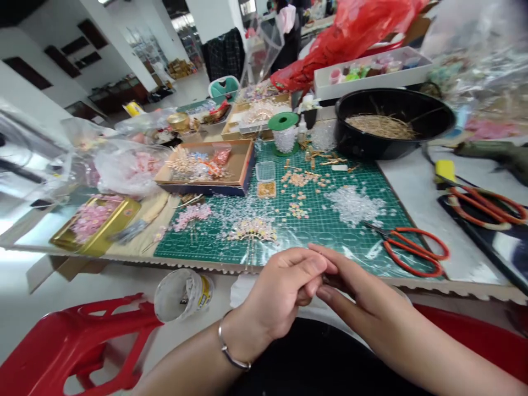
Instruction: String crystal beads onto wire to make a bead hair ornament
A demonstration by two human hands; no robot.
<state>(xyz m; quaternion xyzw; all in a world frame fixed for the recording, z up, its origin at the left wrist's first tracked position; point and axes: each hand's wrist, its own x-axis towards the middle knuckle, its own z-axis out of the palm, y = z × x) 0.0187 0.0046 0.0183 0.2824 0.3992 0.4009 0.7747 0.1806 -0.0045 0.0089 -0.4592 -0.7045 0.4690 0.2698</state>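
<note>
My left hand (284, 286), a bracelet on its wrist, is closed with the fingers curled in. My right hand (358, 286) meets it at the fingertips, its fingers pressed together over the left ones. Anything held between them is hidden. Both hands are above the table's front edge. Just beyond them on the green cutting mat (305, 242) lies a beaded hair comb (252, 231) with pale flowers. A pink flower hairpiece (192, 215) is to its left. Right of my hands lie red-handled scissors (416, 250).
Clear beads (357, 206) are heaped on the mat, near peach flower pieces (303, 179) and a green-flanged spool (284, 135). Behind stand a black basin (396, 148) and a cardboard box (245, 151). A gold tin (99, 231) is at left; a red stool (82, 341) and bucket (177, 297) are below.
</note>
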